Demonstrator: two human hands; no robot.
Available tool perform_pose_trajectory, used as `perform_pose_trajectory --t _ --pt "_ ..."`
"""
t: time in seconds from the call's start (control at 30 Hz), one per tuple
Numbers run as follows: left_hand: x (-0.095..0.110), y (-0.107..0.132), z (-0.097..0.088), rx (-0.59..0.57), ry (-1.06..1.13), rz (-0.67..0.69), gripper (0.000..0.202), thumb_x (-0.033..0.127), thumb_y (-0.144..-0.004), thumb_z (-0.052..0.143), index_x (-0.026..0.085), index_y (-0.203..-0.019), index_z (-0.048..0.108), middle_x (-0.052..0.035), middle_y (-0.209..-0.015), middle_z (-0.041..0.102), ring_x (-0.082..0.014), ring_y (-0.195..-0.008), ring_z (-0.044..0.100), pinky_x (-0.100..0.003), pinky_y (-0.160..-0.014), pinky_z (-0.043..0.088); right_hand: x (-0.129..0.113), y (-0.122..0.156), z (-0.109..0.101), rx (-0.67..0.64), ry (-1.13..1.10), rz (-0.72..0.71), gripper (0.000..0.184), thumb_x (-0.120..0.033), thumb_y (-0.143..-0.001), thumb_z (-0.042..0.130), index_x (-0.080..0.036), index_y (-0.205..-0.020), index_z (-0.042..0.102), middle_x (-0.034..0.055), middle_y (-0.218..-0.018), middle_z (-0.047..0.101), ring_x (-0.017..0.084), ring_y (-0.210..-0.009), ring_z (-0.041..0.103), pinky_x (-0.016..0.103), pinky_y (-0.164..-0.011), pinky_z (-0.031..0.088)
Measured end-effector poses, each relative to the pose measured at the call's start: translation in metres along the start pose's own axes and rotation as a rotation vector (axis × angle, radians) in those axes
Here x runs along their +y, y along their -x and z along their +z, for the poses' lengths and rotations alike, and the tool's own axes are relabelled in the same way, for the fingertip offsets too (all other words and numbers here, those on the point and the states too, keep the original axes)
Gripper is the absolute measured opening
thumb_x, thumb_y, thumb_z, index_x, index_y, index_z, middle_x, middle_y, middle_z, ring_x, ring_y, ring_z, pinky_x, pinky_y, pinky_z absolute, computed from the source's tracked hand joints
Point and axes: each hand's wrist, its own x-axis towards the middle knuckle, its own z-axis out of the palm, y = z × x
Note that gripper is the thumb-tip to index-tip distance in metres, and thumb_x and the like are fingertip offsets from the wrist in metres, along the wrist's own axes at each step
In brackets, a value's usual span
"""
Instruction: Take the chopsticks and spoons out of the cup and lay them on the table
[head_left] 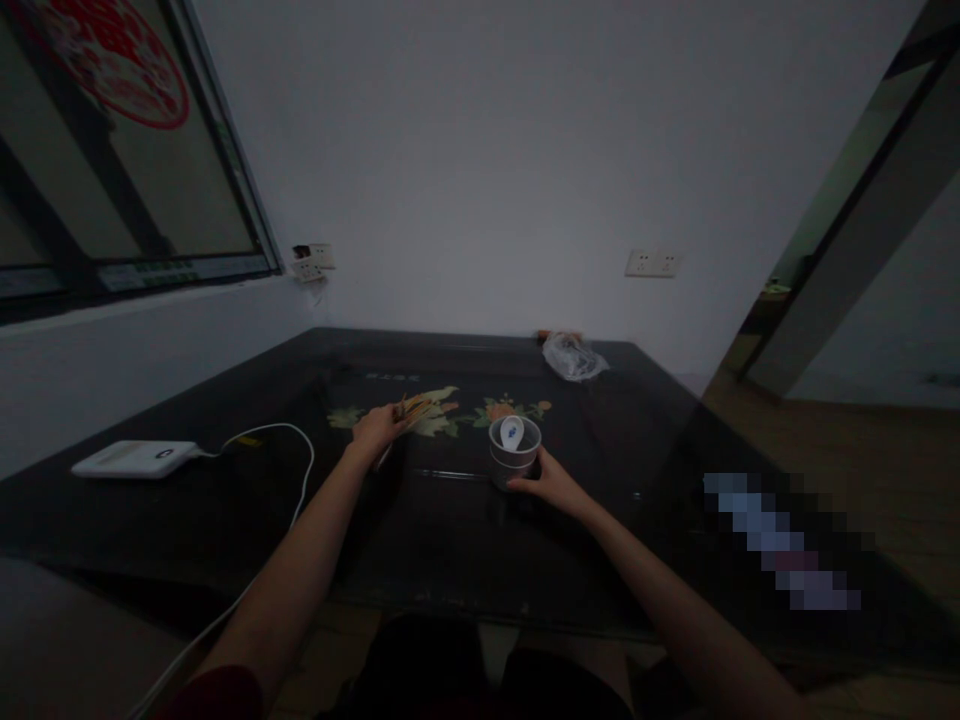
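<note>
In the head view, my left hand [377, 430] is closed around a bundle of thin wooden chopsticks [417, 409]. Their ends point to the right over a flower pattern printed on the table, and a light end shows below the hand. My right hand [559, 486] grips the right side of a grey cup [501, 468], thumb low on its wall. The cup stands upright on the dark table. Inside it leans a white spoon [512, 432] with a small blue mark; its lower part is hidden by the cup.
A white power bank [135, 459] with a white cable [309, 455] lies on the left of the glossy black table [450, 540]. Near the wall sits a crumpled clear plastic bag [574, 358]. A blurred-out item [780, 545] lies on the right. Sockets [652, 263] are on the wall.
</note>
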Motion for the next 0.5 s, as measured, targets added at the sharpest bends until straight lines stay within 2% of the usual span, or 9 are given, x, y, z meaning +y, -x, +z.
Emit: perform_pose_trajectory --t 0.23,0.5 --pt "0.0 -0.001 0.0 0.02 -0.016 -0.006 0.045 0.046 -0.081 0.049 0.021 -0.117 0.057 -0.0135 -0.115 0.064 -0.0298 -0.103 0.061 -0.032 -0.077 0.048 -0.001 0.0 0.0 0.005 0.014 0.002 0.087 -0.036 -0.058 0.081 -0.018 -0.132 0.041 0.0137 -0.134 0.051 0.028 -0.126 0.045 0.046 -0.11 0.029" --pt "0.002 -0.002 0.004 0.017 -0.015 0.01 0.045 0.047 -0.082 0.05 0.023 -0.12 0.056 -0.0124 -0.116 0.064 -0.029 -0.104 0.061 -0.032 -0.078 0.048 0.009 -0.002 0.0 0.001 0.003 0.014 0.087 -0.038 -0.058 0.081 -0.017 -0.132 0.04 0.0131 -0.134 0.051 0.027 -0.125 0.046 0.044 -0.108 0.031"
